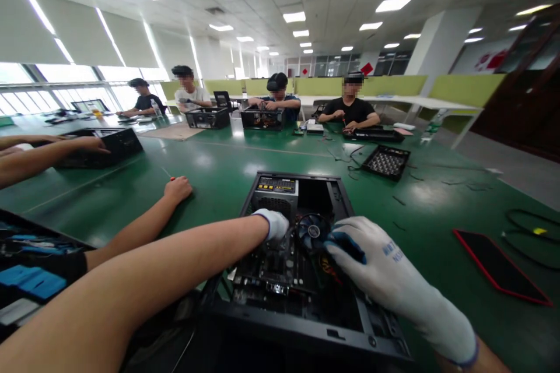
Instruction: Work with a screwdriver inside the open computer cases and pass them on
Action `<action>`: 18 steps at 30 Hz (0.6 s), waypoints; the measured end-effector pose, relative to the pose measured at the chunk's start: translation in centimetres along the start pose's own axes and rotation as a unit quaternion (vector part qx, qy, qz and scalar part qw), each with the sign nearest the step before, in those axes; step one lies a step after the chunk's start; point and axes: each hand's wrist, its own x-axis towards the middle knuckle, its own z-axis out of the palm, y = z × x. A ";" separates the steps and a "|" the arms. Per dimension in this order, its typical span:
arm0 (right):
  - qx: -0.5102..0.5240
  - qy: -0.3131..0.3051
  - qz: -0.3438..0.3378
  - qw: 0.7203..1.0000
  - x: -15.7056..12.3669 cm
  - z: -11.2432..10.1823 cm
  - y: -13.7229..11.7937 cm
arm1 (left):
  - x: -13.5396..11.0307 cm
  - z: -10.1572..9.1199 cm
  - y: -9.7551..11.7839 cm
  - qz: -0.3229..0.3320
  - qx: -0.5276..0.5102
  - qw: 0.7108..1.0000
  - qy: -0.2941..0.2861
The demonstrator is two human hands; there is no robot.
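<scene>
An open black computer case lies on the green table in front of me, its mainboard and a round cooler fan exposed. My left hand, in a white glove, reaches inside just left of the fan; its fingers are curled down into the case and mostly hidden. My right hand, also gloved in white, rests over the board to the right of the fan, fingers bent around a dark blue-black thing that I cannot make out. A power supply sits at the case's far left corner.
A neighbour's bare forearm and fist lie on the table at my left, with another person's arms on a black case. Several people work on cases across the table. A black tray sits beyond, and a red-edged black panel with cables to the right.
</scene>
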 end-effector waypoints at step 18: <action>0.051 0.053 -0.018 0.997 -0.6 0.3 0.3 | -1.0 -0.4 0.2 0.008 0.004 0.999 0.037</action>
